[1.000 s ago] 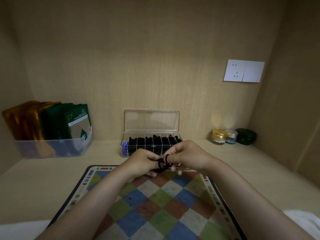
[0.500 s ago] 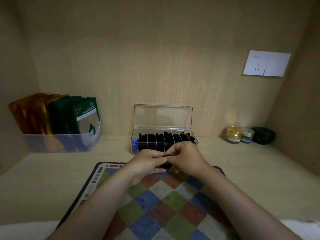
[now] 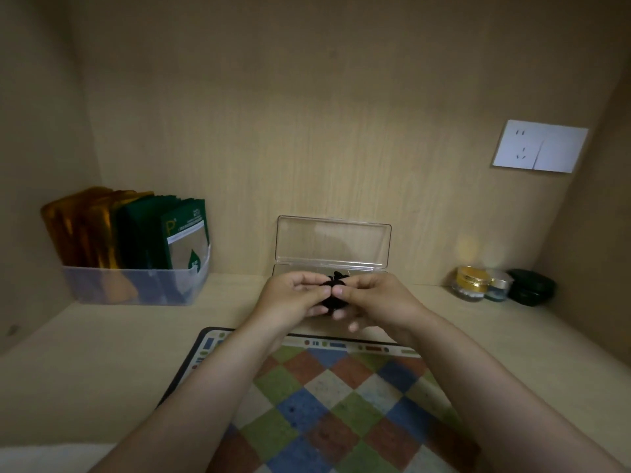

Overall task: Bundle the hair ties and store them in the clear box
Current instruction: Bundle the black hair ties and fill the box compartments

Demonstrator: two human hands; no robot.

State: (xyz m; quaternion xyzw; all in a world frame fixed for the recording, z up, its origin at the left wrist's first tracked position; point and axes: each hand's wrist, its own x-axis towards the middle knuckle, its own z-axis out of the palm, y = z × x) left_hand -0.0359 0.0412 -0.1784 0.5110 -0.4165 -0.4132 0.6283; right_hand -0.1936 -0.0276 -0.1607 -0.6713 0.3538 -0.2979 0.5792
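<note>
You are looking into a pale wood-grain alcove: a light surface [image 3: 102, 353] runs below, closed in by a back wall [image 3: 307, 131] and side walls of the same finish. A white socket plate [image 3: 539, 146] is fixed to the back wall on the right.

At the far left of the surface, against the wall, a translucent bin [image 3: 136, 288] holds upright packets, gold ones [image 3: 82, 227] to the left and dark green ones [image 3: 170, 233] to the right. In the far right corner three small jars sit side by side: a gold-lidded jar [image 3: 473, 283], a smaller silver-topped jar [image 3: 498, 288] and a dark green jar [image 3: 531, 291]. Nearest you lies a checkered mat [image 3: 341, 404] of blue, green, red-brown and pale squares with a dark border.

The clear box [image 3: 333, 245] stands at the middle of the back wall with its lid raised upright. Your hands cover most of its tray, so its compartments cannot be made out.

Your two hands meet just in front of the box, beyond the far edge of the mat. Between them is the black bundle of hair ties [image 3: 334, 295]. Your left hand [image 3: 293, 298] has thumb and fingers curled in on the bundle's left side, and your right hand [image 3: 379, 298] pinches its right side, thumb tip pressed to the dark mass, lower fingers tucked beneath. A few loops stick up above your fingertips, in front of the tray's rear rim. Whether the bundle touches the box cannot be told.
</note>
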